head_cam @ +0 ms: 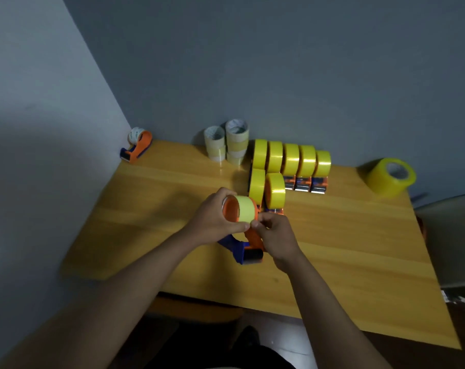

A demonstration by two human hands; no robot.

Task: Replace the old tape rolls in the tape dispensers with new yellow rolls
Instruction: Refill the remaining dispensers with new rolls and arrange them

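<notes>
An orange and blue tape dispenser is held above the middle of the wooden table, with a yellow roll seated on its hub. My left hand grips the roll and the dispenser's orange side from the left. At the roll's lower edge, my right hand pinches what looks like the tape end with thumb and forefinger. Behind them stand several dispensers loaded with yellow rolls in two rows.
Two stacks of pale old rolls stand by the back wall. One dispenser with a whitish roll lies at the back left corner. A stack of yellow rolls lies on its side at the back right. A chair stands right of the table.
</notes>
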